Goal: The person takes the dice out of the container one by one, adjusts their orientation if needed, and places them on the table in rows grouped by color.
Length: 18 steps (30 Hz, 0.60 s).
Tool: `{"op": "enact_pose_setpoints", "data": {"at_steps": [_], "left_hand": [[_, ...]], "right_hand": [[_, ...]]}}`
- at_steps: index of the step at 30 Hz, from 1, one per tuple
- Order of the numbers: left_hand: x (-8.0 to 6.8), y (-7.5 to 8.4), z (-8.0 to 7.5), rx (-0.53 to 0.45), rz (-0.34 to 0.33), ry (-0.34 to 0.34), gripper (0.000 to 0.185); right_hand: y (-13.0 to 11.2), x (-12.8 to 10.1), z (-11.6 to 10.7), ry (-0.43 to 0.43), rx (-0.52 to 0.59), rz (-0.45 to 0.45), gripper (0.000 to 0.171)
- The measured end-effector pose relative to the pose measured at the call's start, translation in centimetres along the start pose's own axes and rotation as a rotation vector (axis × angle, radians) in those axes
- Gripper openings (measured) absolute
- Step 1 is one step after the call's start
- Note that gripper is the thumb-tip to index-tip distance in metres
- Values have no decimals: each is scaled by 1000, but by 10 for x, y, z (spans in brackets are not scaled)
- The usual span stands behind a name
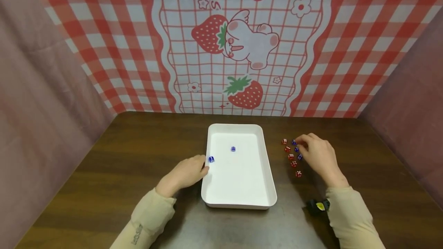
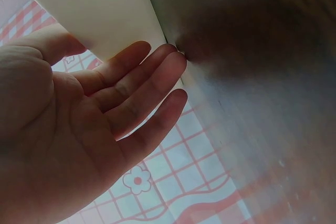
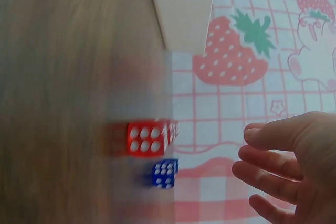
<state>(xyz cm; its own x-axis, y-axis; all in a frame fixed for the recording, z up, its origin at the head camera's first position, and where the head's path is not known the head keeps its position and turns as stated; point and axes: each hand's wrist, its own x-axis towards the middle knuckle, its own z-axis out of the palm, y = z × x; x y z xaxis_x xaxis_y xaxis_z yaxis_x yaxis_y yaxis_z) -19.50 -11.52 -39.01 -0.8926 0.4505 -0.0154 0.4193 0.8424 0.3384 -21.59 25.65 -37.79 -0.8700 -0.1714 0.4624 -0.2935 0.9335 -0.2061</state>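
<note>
A shallow white tray point(image 1: 238, 205) lies on the table with two blue dice inside: one blue die point(image 1: 233, 149) toward its far end, another blue die point(image 1: 211, 159) by its left wall. My left hand point(image 1: 188, 170) rests against the tray's left side. In the left wrist view its relaxed fingers point(image 2: 152, 90) lie along the outer wall, thumb at the rim. Right of the tray, my right hand point(image 1: 319, 155) is held over a column of blue dice point(image 1: 296, 149), fingertips close by the farthest one. The right wrist view shows its fingers point(image 3: 268, 163) loosely curved, holding nothing.
Several red dice point(image 1: 291, 156) form a line between the tray and the blue dice. A dark object with a yellow patch point(image 1: 320, 206) is beside my right sleeve. Behind the brown wooden table point(image 1: 131, 153) hangs a strawberry-print cloth point(image 1: 242, 64), with pink curtains point(image 1: 45, 99) at the sides.
</note>
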Motion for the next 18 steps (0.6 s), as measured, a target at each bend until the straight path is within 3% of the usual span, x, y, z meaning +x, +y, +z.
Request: {"op": "enact_pose_setpoints", "data": {"at_steps": [18], "left_hand": [[0,0,2,-13,-9,5,18]], "right_hand": [[-31,7,8,-45,23,-113,9]]}}
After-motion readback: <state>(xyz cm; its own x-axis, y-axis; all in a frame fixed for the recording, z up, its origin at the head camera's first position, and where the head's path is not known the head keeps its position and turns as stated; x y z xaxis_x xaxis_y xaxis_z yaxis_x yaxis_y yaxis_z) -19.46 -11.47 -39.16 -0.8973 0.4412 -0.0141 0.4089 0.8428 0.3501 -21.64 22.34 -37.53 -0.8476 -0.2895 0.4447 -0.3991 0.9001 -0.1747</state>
